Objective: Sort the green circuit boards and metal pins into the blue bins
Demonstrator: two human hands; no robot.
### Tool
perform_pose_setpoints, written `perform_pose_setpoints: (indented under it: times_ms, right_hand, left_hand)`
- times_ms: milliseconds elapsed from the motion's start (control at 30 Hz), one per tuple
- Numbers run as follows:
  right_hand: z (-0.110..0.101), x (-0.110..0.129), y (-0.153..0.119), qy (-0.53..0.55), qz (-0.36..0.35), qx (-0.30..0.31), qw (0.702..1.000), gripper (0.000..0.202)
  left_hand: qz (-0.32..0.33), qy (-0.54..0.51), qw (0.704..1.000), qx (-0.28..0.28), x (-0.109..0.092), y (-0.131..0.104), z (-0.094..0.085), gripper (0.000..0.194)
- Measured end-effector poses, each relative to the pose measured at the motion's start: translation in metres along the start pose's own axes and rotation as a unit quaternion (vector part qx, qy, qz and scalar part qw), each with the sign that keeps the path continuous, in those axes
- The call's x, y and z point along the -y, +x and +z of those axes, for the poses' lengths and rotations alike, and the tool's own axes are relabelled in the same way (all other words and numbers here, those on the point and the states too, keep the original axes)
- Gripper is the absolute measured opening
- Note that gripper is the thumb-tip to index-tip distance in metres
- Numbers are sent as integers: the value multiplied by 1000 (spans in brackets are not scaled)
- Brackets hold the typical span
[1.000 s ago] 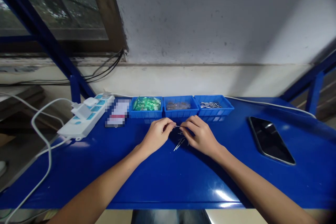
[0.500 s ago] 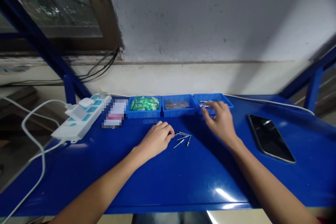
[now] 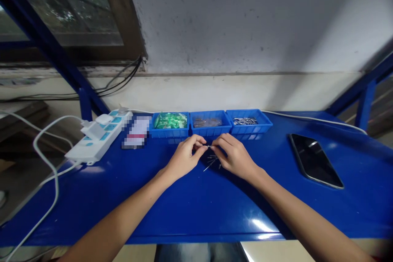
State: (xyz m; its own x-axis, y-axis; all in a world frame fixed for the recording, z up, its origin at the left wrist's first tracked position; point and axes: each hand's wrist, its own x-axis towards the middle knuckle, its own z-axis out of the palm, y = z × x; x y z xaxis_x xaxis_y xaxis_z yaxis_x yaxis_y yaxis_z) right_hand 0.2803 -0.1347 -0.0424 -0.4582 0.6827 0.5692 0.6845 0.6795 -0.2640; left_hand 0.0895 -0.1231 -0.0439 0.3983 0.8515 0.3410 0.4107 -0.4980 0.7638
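Observation:
My left hand (image 3: pixel 186 156) and my right hand (image 3: pixel 235 156) meet over the middle of the blue table (image 3: pixel 196 208). Between their fingertips is a small metal pin (image 3: pixel 209 146), pinched from both sides; its ends are hidden in the fingers. Several loose metal pins (image 3: pixel 209 166) lie on the table just below, partly covered by my right hand. Behind the hands, three blue trays stand in a row: the left tray (image 3: pixel 170 133) holds green packets, the middle tray (image 3: pixel 211 131) brownish pieces in clear plastic, the right tray (image 3: pixel 251 129) a heap of metal pins.
A black phone (image 3: pixel 315 160) lies on the right. At the left are a white power strip (image 3: pixel 92 143) with plugs and cables, and a blurred-out flat item (image 3: pixel 136 132). A white cable (image 3: pixel 316 118) runs along the back edge by the wall.
My right hand has left the right tray and come down beside my left hand. My left hand has risen slightly from the loose pins. Both hands now pinch a pin.

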Motion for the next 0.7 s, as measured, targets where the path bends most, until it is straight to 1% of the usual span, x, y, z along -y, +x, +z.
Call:
perform_pose_setpoints:
  times_ms: [100,200,267,333,367,400,467,500,533,600,633,700]
  right_hand:
    - [0,0,0,-5,12,-8,1000,17]
    - [2,4,0,-7,4,-9,1000,15]
    - [1,6,0,-12,-11,-10,1000,14]
    - [-5,1,1,-26,-29,-25,999,13]
    - [-10,-4,0,-37,-32,-46,998,12]
    - [-16,-12,0,-55,-23,-79,995,12]
    - [-31,-34,-2,-110,33,-166,979,11]
    - [-37,-47,-4,-152,83,-211,962,13]
    - [-42,-59,-5,-192,129,-231,945,19]
    - [-45,-76,-9,-233,194,-229,925,29]
    - [-44,-79,-10,-234,206,-214,926,30]
    - [-36,-74,-9,-201,199,-185,941,28]
  left_hand:
    - [44,73,996,-33,-2,1,-3,7]
    - [58,107,992,-43,-2,2,-4,14]
    - [51,110,992,-36,-3,1,-3,18]
    - [38,107,993,-17,-5,0,-1,17]
    - [31,109,994,-3,-7,-2,0,14]
    - [28,117,993,15,-9,-3,1,13]
    - [33,148,986,64,-13,-8,4,19]
    - [39,168,981,90,-16,-11,6,20]
    - [44,187,975,113,-17,-13,8,18]
    - [45,210,965,147,-19,-16,11,10]
    - [42,216,963,158,-19,-17,12,8]
    - [41,223,959,168,-17,-18,14,8]
